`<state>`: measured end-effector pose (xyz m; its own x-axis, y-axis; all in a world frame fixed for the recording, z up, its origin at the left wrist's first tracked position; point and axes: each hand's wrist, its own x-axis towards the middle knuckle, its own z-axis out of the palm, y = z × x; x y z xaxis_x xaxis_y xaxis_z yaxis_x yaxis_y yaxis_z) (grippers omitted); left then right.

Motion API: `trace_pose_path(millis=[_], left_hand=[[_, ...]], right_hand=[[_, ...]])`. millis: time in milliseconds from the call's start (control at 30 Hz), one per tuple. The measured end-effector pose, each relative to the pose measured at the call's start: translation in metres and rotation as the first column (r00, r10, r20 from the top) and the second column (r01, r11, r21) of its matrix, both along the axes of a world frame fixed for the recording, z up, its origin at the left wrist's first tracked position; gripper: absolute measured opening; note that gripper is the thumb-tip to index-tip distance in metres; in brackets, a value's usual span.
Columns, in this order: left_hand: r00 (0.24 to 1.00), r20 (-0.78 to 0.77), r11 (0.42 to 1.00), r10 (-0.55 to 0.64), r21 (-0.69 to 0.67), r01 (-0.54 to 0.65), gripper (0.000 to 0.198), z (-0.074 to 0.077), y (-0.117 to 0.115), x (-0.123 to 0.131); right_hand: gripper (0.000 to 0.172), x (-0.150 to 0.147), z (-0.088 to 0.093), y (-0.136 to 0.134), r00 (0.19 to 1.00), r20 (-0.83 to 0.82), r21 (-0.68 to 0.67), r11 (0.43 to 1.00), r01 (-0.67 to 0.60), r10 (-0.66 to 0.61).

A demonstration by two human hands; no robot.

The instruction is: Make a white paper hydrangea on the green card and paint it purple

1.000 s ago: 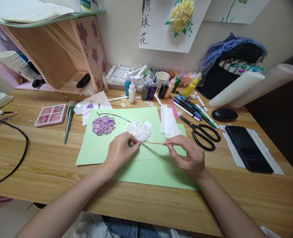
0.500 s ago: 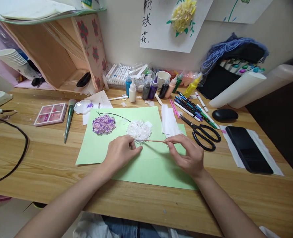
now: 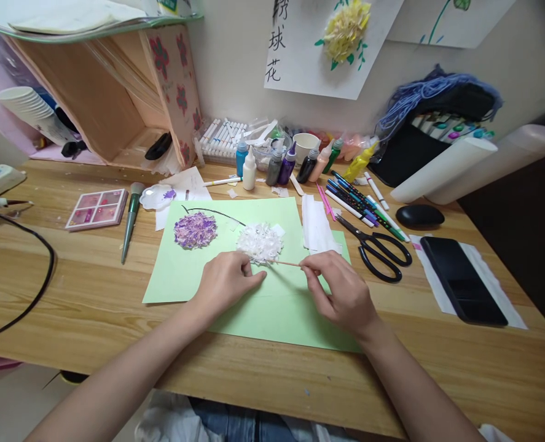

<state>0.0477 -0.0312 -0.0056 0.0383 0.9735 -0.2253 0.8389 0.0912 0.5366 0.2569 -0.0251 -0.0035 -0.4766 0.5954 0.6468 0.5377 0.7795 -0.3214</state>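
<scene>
My right hand point(image 3: 341, 293) pinches a thin wooden stick point(image 3: 285, 263) whose tip reaches the lower edge of a white paper flower point(image 3: 259, 242). My left hand point(image 3: 226, 281) rests on the light green paper sheet point(image 3: 193, 276), its fingers curled and pressed together at the flower's lower edge; what they hold is hidden. A purple paper flower point(image 3: 195, 229) with a drawn black stem lies to the left on the same sheet.
Black scissors point(image 3: 378, 252), several pens point(image 3: 359, 202) and white paper strips point(image 3: 316, 227) lie to the right. A black phone point(image 3: 463, 279) sits on white paper at far right. Glue and paint bottles point(image 3: 276, 166) line the back. A brush point(image 3: 130, 221), palette point(image 3: 97, 209) and black cable point(image 3: 32, 270) lie left.
My right hand has slid left along the stick toward the white flower, so less of the stick shows. My left hand has stayed by the flower's lower edge.
</scene>
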Motion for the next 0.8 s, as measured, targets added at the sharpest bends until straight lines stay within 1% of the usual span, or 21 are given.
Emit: trace_pose_path(millis=[167,433,533,700,800], left_hand=[[1.000,-0.002,1.000,0.000,-0.022,0.000,0.035,0.001,0.001,0.001],[1.000,0.000,1.000,0.000,-0.030,0.000,0.034,0.002,0.002,0.000],[1.000,0.007,0.999,-0.001,-0.037,0.001,0.034,0.003,0.001,0.000],[1.000,-0.007,0.999,0.002,-0.047,-0.002,0.037,0.003,0.001,0.000],[1.000,-0.015,0.999,-0.002,-0.043,0.002,0.037,0.002,0.001,0.000]], right_hand=[[0.019,0.005,0.002,-0.002,0.998,-0.049,-0.027,0.999,0.042,-0.044],[0.018,0.004,0.001,-0.002,0.998,-0.051,-0.020,1.000,0.020,-0.021],[0.017,0.002,-0.001,-0.001,0.999,-0.024,0.005,1.000,0.024,-0.024],[0.013,-0.004,-0.001,-0.004,0.995,0.086,0.054,0.998,0.040,-0.045],[0.014,-0.002,0.003,-0.005,0.998,0.061,0.001,1.000,0.018,-0.018]])
